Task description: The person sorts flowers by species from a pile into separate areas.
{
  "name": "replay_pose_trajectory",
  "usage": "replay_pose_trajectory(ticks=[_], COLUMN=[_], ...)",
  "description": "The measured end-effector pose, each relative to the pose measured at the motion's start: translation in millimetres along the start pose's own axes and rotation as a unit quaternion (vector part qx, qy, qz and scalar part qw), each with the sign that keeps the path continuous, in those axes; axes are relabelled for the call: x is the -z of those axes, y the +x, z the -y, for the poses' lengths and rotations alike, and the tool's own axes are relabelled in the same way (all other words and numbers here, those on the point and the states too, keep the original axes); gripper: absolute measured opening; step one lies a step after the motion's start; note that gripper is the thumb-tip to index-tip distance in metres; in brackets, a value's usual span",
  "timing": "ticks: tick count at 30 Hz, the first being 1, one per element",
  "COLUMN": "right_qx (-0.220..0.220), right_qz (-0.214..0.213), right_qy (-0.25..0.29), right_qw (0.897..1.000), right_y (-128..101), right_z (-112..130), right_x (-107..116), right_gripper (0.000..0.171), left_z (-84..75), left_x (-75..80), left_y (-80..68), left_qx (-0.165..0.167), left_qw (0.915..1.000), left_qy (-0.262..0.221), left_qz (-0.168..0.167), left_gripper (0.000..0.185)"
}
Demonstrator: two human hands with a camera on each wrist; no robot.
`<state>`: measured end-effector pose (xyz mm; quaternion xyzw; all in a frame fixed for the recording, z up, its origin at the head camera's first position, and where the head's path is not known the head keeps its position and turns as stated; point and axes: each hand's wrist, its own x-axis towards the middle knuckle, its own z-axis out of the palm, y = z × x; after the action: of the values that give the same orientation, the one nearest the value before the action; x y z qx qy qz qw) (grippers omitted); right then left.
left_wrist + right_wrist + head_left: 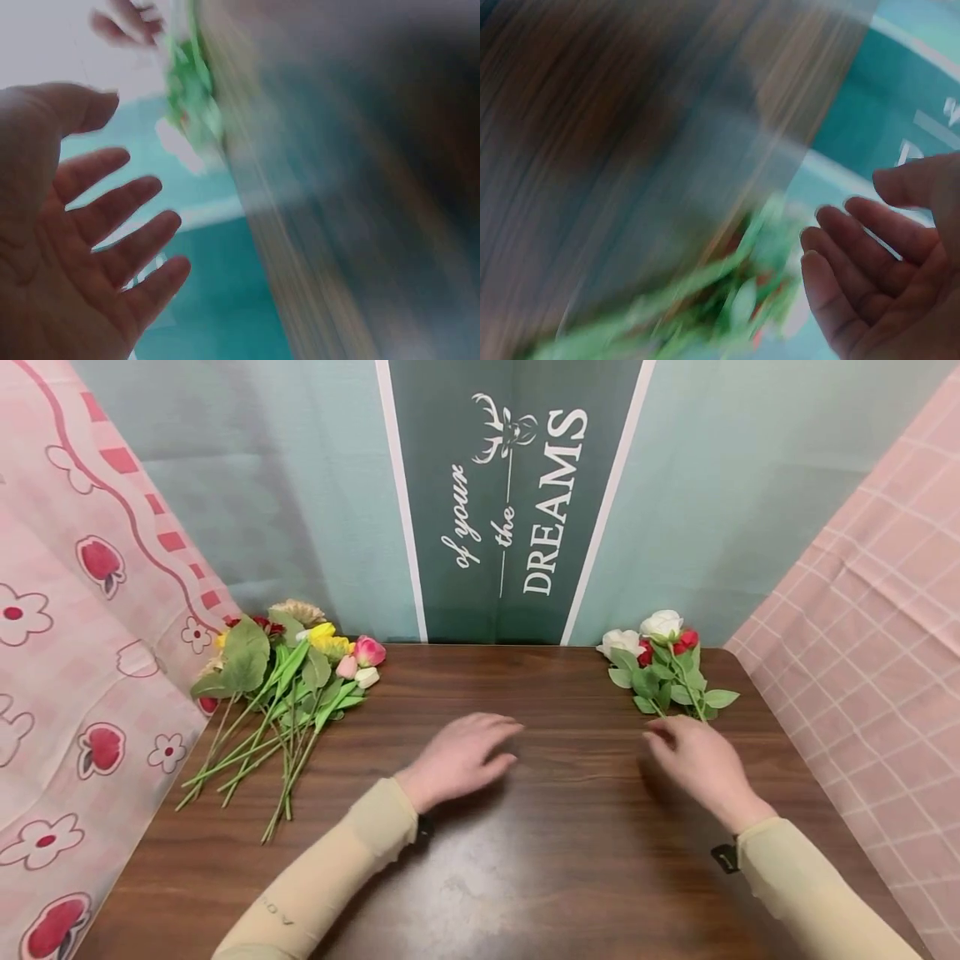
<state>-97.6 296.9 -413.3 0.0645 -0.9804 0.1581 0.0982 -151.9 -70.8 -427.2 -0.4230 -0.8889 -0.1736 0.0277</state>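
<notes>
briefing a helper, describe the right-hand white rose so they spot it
At the far right of the brown table, a leafy bunch lies beyond the right hand. In the head view, the white rose is its topmost bloom; the other white one sits left, the red blooms lower.

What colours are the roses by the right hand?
The roses are white and red, clearest in the head view.

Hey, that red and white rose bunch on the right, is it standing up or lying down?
Lying down: the rose bunch rests along the wooden table, its stems toward the near side, blooms by the far edge.
</notes>
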Motion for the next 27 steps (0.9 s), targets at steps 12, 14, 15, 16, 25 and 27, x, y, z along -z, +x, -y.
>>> replay_pose_trajectory(ticks=[12,14,15,16,25,27], right_qx=[0.234,0.263,0.275,0.286,0.359,0.374], right_qz=[0.07,0.08,0.083,0.087,0.114,0.115], right_qy=[0.028,0.033,0.037,0.039,0.023,0.019], right_qw=[0.969,0.961,0.957,0.954,0.926,0.92], right_y=[18,20,21,23,24,21], right_z=[133,155,165,175,257,269], right_x=[-65,-72,-75,-79,-110,-114], right_gripper=[0.024,0.024,0.024,0.024,0.026,0.025], left_z=[151.6,172.3,181.2,188.9,218.0,219.9], left_x=[86.0,98.9,103.7,107.5,119.5,119.1], left_y=[-132.7,-158.5,-170.0,-180.3,-224.0,-224.4], left_qx=[0.306,0.337,0.349,0.36,0.434,0.437], left_qw=[0.9389,0.9257,0.9201,0.9151,0.8936,0.8933], left_qy=[0.042,0.048,0.052,0.056,0.042,0.038], left_qz=[-0.153,-0.165,-0.17,-0.173,-0.107,-0.099], left_gripper=[0.028,0.03,0.031,0.031,0.034,0.034])
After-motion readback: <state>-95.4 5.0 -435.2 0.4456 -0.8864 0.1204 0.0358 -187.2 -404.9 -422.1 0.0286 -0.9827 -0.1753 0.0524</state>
